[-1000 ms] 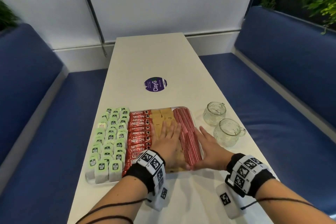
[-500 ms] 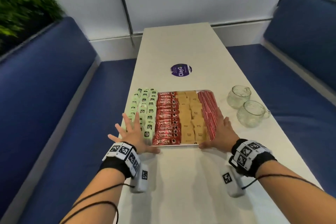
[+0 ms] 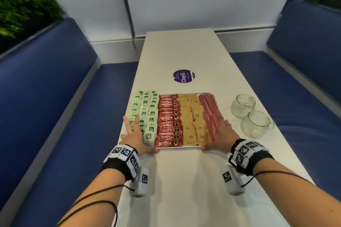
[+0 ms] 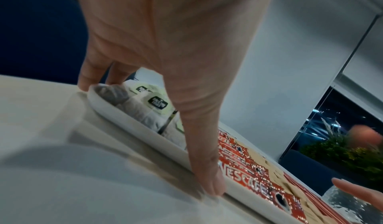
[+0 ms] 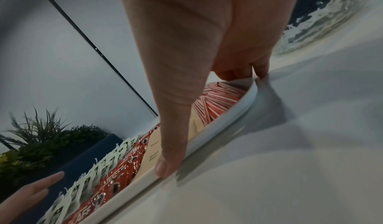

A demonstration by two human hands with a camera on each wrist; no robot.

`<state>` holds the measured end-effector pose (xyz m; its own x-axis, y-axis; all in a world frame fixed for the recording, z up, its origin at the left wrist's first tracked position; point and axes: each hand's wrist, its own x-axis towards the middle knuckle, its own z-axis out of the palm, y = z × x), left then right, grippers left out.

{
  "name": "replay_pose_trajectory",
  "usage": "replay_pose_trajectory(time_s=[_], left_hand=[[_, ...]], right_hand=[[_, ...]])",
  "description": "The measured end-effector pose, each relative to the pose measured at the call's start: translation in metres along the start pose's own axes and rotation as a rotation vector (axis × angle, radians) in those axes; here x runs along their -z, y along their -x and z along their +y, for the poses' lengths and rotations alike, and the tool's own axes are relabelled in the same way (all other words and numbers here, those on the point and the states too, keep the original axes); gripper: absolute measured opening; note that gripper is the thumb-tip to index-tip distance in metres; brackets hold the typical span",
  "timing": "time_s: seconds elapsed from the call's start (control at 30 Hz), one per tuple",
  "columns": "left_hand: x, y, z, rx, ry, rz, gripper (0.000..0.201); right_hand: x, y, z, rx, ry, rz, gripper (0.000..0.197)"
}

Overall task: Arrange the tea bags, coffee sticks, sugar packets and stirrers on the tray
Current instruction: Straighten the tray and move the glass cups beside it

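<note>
A white tray (image 3: 190, 147) on the table holds four rows: green tea bags (image 3: 145, 114) on the left, red Nescafe coffee sticks (image 3: 168, 121), brown sugar packets (image 3: 193, 121), and red-striped stirrers (image 3: 210, 114) on the right. My left hand (image 3: 135, 137) lies at the tray's near left corner with its fingers spread along the side. Its thumb (image 4: 209, 178) rests on the near rim (image 4: 132, 124). My right hand (image 3: 222, 134) mirrors it at the near right corner, with its thumb (image 5: 167, 162) on the rim (image 5: 228, 117) and its fingers beside the stirrers (image 5: 219, 96). Neither hand holds an item.
Two empty glass cups (image 3: 242, 105) (image 3: 256, 124) stand right of the tray, close to my right hand. A round purple sticker (image 3: 184, 76) lies beyond the tray. The tray's left side is near the table's left edge. Blue benches flank the narrow table.
My left hand has left the sugar packets and moved to the tray's near left corner. My right hand stays at the right side. The head view has shifted.
</note>
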<state>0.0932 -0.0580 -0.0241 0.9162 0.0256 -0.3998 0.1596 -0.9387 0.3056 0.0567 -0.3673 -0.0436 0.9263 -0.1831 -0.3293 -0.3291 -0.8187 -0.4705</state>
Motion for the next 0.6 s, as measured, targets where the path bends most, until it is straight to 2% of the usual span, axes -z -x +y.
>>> replay_pose_trajectory(time_s=[0.07,0.13,0.23,0.3,0.37,0.43,0.6], left_hand=[[0.001,-0.003,0.004,0.01,-0.027,-0.007,0.154],[0.002,-0.003,0.01,0.027,-0.086,0.014,0.152],[-0.001,0.0,0.032,-0.044,-0.206,0.066,0.15],[-0.002,0.003,0.052,-0.122,-0.225,0.065,0.148],[-0.006,0.01,0.076,-0.193,-0.219,0.036,0.147],[-0.013,0.021,0.101,-0.274,-0.218,0.001,0.141],[-0.047,0.047,0.147,-0.451,-0.217,-0.057,0.117]], right_hand=[[0.001,-0.002,0.002,0.023,0.018,0.014,0.163],[0.009,0.0,0.005,0.089,0.022,0.088,0.157],[0.037,0.009,0.018,0.161,0.18,0.339,0.122],[0.057,0.014,0.029,0.094,0.291,0.472,0.102],[0.071,0.012,0.043,-0.04,0.285,0.467,0.091],[0.079,0.015,0.051,-0.131,0.209,0.392,0.083],[0.083,0.033,0.058,-0.163,0.272,0.288,0.072]])
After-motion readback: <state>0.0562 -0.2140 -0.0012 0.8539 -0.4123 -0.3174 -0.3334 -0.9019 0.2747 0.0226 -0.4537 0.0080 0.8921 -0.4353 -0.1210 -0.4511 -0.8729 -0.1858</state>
